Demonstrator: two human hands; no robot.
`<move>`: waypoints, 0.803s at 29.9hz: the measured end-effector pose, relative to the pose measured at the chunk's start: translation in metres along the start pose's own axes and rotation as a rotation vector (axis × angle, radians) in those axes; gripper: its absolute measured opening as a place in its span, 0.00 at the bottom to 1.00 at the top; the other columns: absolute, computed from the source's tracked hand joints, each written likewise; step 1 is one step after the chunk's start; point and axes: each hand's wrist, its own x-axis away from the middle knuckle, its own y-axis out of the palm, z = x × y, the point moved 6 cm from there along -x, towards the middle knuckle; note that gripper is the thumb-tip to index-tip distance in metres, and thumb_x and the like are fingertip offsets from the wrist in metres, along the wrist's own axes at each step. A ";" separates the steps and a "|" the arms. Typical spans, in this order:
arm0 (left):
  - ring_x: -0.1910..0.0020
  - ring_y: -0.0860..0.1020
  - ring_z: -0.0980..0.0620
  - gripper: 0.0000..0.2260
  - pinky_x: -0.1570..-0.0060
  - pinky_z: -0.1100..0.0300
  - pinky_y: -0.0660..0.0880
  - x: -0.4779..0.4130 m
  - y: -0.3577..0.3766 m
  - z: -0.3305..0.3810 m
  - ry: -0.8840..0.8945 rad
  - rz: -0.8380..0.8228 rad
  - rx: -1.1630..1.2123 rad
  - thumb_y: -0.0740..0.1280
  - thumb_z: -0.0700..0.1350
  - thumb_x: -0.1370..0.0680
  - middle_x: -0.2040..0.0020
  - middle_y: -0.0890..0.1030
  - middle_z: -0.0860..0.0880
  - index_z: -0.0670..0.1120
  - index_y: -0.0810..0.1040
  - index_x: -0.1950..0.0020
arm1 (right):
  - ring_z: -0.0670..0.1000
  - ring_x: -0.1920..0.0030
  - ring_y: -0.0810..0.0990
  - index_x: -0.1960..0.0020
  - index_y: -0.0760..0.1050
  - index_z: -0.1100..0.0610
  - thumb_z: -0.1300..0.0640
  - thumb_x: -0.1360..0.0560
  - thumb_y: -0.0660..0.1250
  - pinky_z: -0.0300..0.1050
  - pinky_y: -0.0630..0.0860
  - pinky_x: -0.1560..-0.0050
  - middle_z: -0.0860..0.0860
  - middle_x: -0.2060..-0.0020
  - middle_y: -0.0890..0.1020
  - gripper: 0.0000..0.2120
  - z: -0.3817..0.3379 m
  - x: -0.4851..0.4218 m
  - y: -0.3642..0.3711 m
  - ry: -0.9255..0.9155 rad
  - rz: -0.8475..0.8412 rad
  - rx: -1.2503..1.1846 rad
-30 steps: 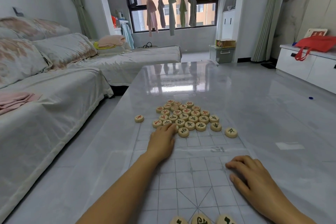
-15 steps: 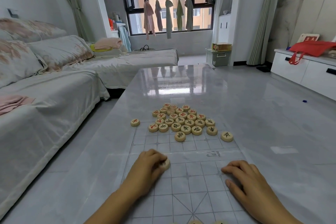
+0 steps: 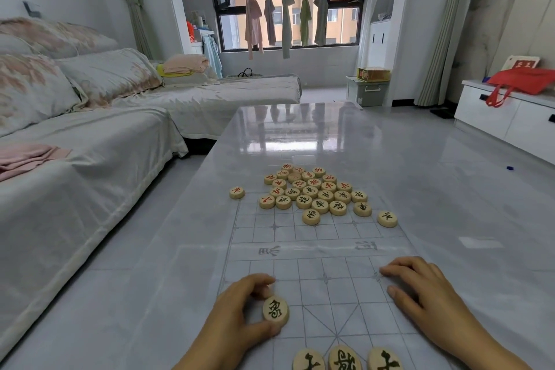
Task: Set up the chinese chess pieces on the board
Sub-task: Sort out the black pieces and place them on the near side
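1. While the left hand (image 3: 240, 314) pinched a black-lettered elephant piece (image 3: 275, 309) between thumb and curled fingers, that piece stood tilted, face toward the camera. It was over the near-left part of the board (image 3: 300, 249), just left of the palace diagonals. Whether its lower edge touched the board could not be told.
2. The right hand (image 3: 426, 297) lay on the near-right edge of the board, fingers relaxed and slightly spread, holding nothing.
3. Three black-lettered pieces (image 3: 344, 358) sat side by side on the board's nearest row, partly cut off by the bottom of the view.
4. The main pile of pieces (image 3: 312, 192), red and black lettering mixed, lay face up in a tight cluster at the far end of the board.
5. One red-lettered piece (image 3: 237, 192) lay apart to the left of the pile, just off the board's far-left corner. One dark-lettered piece (image 3: 387, 218) lay apart to the right, near the far-right edge.
6. The board was a thin translucent sheet lying flat on a glossy grey table (image 3: 300, 135).
7. A covered sofa (image 3: 90, 135) stood left of the table. Clothes (image 3: 286, 24) hung at the window beyond, and a red bag (image 3: 522, 81) lay on a white cabinet (image 3: 510, 120) to the right.
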 end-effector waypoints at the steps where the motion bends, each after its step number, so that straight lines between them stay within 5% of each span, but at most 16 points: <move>1: 0.46 0.72 0.66 0.28 0.46 0.73 0.68 0.000 0.000 -0.001 -0.009 -0.016 0.011 0.71 0.59 0.46 0.49 0.76 0.63 0.66 0.72 0.46 | 0.40 0.44 0.64 0.38 0.70 0.45 0.51 0.24 0.61 0.34 0.62 0.44 0.33 0.46 0.65 0.14 0.000 0.001 0.000 0.000 -0.009 -0.013; 6: 0.40 0.68 0.62 0.30 0.34 0.61 0.65 0.000 0.002 0.000 -0.002 -0.118 -0.065 0.68 0.63 0.45 0.45 0.70 0.65 0.67 0.65 0.44 | 0.45 0.38 0.65 0.33 0.66 0.49 0.50 0.22 0.58 0.36 0.63 0.40 0.43 0.37 0.67 0.18 -0.013 -0.024 0.001 0.013 -0.090 0.083; 13: 0.39 0.68 0.63 0.27 0.33 0.58 0.65 0.001 0.000 0.003 0.042 -0.121 -0.102 0.65 0.65 0.43 0.44 0.70 0.66 0.68 0.65 0.45 | 0.50 0.25 0.53 0.25 0.52 0.55 0.56 0.21 0.53 0.45 0.55 0.28 0.50 0.24 0.51 0.25 -0.066 -0.112 0.038 -0.150 -0.166 0.230; 20: 0.43 0.65 0.68 0.21 0.34 0.61 0.62 0.004 0.000 0.013 0.098 -0.163 -0.253 0.61 0.66 0.39 0.47 0.68 0.67 0.67 0.68 0.48 | 0.50 0.32 0.67 0.30 0.64 0.53 0.56 0.21 0.54 0.44 0.65 0.34 0.47 0.29 0.65 0.19 -0.069 -0.096 0.028 -0.172 -0.089 0.213; 24: 0.52 0.68 0.61 0.18 0.46 0.67 0.59 0.012 -0.010 0.020 0.118 -0.014 -0.530 0.66 0.66 0.36 0.55 0.70 0.64 0.59 0.71 0.51 | 0.43 0.33 0.68 0.31 0.65 0.48 0.54 0.21 0.56 0.36 0.67 0.36 0.40 0.30 0.66 0.18 -0.043 -0.032 0.008 -0.184 -0.084 0.110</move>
